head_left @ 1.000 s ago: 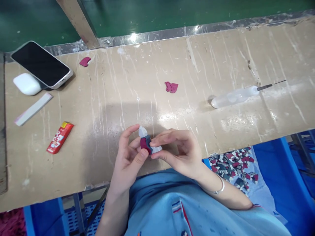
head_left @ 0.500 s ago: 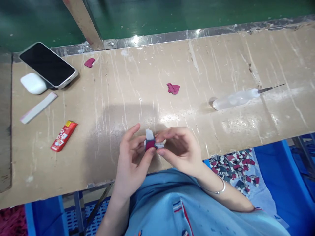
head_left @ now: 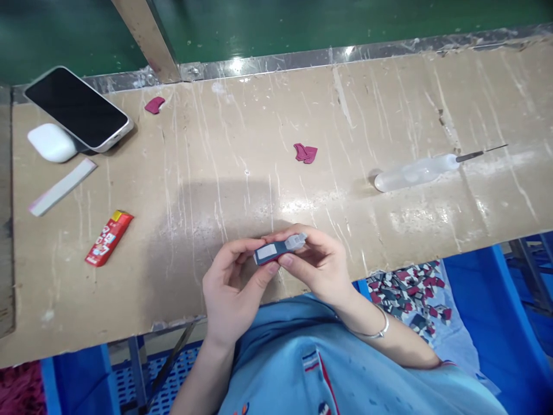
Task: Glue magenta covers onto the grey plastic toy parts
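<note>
Between my two hands, over the front of the table, is a small moulded piece in dark grey-blue, light grey and maroon. Its light grey jagged end points right, and a pale rectangle shows on its left part. My left hand pinches the left end between thumb and fingers. With thumb and fingertips my right hand grips the right part. Farther back lie maroon pieces, overlapping on the tabletop.
A clear squeeze bottle with a needle tip lies at right. To the left are a phone, a white case, a pale strip, a red packet and another maroon piece. Below right, a blue bin stands beside several similar pieces.
The piece has been turned in my fingers: its light grey end pointed away from me and now points right, with the dark side up. My left index finger has come down onto it.
</note>
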Demonstrator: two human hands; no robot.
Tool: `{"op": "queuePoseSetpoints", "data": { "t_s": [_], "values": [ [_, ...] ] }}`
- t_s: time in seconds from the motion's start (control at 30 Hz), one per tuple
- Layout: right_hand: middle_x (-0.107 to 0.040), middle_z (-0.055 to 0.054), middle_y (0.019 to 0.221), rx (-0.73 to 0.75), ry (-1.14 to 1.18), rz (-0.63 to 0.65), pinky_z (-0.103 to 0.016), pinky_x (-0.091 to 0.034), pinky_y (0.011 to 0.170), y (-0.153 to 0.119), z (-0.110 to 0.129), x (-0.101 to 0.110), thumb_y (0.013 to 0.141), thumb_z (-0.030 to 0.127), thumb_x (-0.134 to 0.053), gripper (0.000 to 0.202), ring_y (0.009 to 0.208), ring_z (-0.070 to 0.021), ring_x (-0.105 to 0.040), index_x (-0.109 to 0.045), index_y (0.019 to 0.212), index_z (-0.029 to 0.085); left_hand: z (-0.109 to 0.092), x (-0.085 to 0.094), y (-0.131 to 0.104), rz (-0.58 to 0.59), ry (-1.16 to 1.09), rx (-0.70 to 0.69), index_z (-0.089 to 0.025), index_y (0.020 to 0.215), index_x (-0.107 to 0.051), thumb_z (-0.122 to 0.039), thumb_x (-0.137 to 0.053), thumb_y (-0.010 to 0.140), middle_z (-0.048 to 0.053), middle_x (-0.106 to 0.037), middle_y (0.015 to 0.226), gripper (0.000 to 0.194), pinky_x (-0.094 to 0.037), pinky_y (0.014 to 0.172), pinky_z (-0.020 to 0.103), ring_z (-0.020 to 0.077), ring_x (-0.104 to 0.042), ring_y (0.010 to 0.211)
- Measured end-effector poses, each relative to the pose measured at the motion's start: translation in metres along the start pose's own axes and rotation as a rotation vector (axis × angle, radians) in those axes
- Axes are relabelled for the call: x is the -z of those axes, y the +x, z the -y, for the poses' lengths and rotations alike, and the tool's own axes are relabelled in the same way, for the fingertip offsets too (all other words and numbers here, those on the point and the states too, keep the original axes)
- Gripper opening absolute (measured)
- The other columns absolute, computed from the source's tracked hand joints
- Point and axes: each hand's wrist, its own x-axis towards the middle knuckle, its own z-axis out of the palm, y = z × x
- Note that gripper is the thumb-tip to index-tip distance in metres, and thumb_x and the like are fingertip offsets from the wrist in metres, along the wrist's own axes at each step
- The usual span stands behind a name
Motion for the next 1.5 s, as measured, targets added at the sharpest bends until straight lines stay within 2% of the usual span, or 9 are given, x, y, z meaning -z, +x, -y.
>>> {"op": "queuePoseSetpoints", "data": {
  "t_s": [0.23, 0.53, 0.67, 0.83, 0.97, 1.07, 1.23, 1.4, 1.5],
  "values": [
    [-0.088, -0.004, 0.1, -0.042, -0.016, -0.033, -0.036, -0.074, 0.09, 0.0013, 0.0, 0.0008, 0.095, 0.051, -0.089, 0.024, 0.093, -0.0219, -0.087, -0.083, 0.102, 0.028, 0.0025, -0.0019, 0.001, -0.006, -0.031, 0.021, -0.03, 0.102, -0.087, -0.001, -0.09, 0.08, -0.007, -0.089, 0.099, 0.036, -0.064, 0.088, 0.007, 0.0088, -0.087, 0.097],
    [-0.087, -0.004, 0.11, -0.007, 0.039, 0.014, -0.036, -0.072, 0.099, -0.0019, -0.0052, 0.0013, 0.102, 0.041, -0.083, 0.018, 0.106, -0.022, -0.087, -0.078, 0.114, 0.029, 0.0044, -0.0026, 0.0006, -0.028, 0.006, -0.055, -0.032, 0.104, -0.088, 0.0, -0.089, 0.081, -0.007, -0.09, 0.101, 0.04, -0.066, 0.091, 0.012, 0.0102, -0.087, 0.1],
    [-0.084, -0.006, 0.108, -0.033, -0.012, 0.023, -0.04, -0.073, 0.099, -0.0021, -0.0051, 0.0019, 0.101, 0.05, -0.082, 0.027, 0.107, -0.0245, -0.086, -0.074, 0.114, 0.028, 0.0039, -0.0026, -0.0012, -0.056, 0.076, -0.05, -0.028, 0.103, -0.087, -0.011, -0.093, 0.083, -0.002, -0.09, 0.1, 0.027, -0.07, 0.092, 0.021, 0.0162, -0.088, 0.099],
    [-0.083, -0.006, 0.109, -0.033, -0.026, 0.013, -0.035, -0.073, 0.088, -0.0021, -0.0039, 0.0038, 0.1, 0.051, -0.084, 0.03, 0.101, -0.0218, -0.085, -0.072, 0.115, 0.028, -0.0004, 0.0014, -0.0015, -0.024, 0.19, 0.006, -0.026, 0.1, -0.087, -0.03, -0.097, 0.085, 0.002, -0.091, 0.099, 0.018, -0.074, 0.088, 0.029, 0.0222, -0.089, 0.095],
    [-0.081, -0.007, 0.106, -0.075, -0.05, 0.02, -0.033, -0.073, 0.08, -0.0025, -0.005, 0.0046, 0.098, 0.059, -0.082, 0.038, 0.093, -0.0204, -0.083, -0.071, 0.111, 0.026, -0.0013, 0.0036, -0.0037, -0.015, 0.206, -0.028, -0.028, 0.1, -0.088, -0.024, -0.101, 0.081, -0.002, -0.09, 0.096, 0.023, -0.072, 0.083, 0.022, 0.0187, -0.089, 0.09],
    [-0.08, -0.006, 0.106, -0.068, -0.029, 0.019, -0.033, -0.072, 0.082, -0.0022, -0.0061, 0.0041, 0.099, 0.057, -0.082, 0.035, 0.094, -0.0198, -0.082, -0.07, 0.109, 0.026, -0.001, 0.0039, -0.006, -0.018, 0.215, -0.027, -0.028, 0.098, -0.087, -0.023, -0.102, 0.079, -0.002, -0.09, 0.095, 0.024, -0.071, 0.081, 0.02, 0.0181, -0.089, 0.089],
    [-0.078, -0.002, 0.101, -0.056, 0.0, 0.026, -0.031, -0.07, 0.078, -0.0016, -0.0079, 0.0042, 0.099, 0.056, -0.083, 0.033, 0.087, -0.0176, -0.079, -0.072, 0.111, 0.028, -0.0012, 0.0054, -0.0057, 0.009, 0.206, -0.036, -0.03, 0.106, -0.088, -0.018, -0.098, 0.083, -0.002, -0.091, 0.103, 0.028, -0.071, 0.089, 0.021, 0.018, -0.089, 0.097],
    [-0.083, -0.006, 0.11, -0.119, -0.043, 0.043, -0.037, -0.073, 0.09, -0.003, -0.0043, 0.0055, 0.1, 0.064, -0.078, 0.04, 0.098, -0.0224, -0.084, -0.075, 0.117, 0.028, -0.0023, 0.0045, -0.001, -0.01, 0.184, -0.034, -0.025, 0.101, -0.087, -0.014, -0.091, 0.085, 0.002, -0.091, 0.1, 0.019, -0.074, 0.087, 0.026, 0.0208, -0.089, 0.094],
    [-0.084, -0.007, 0.106, -0.062, -0.074, 0.029, -0.036, -0.073, 0.09, -0.0033, -0.0009, 0.0063, 0.101, 0.059, -0.08, 0.034, 0.098, -0.0225, -0.084, -0.079, 0.113, 0.027, -0.0027, 0.0047, 0.0007, -0.016, 0.164, -0.015, -0.025, 0.098, -0.087, -0.015, -0.091, 0.084, 0.001, -0.091, 0.097, 0.017, -0.073, 0.085, 0.025, 0.0205, -0.089, 0.092]
  ]
}}
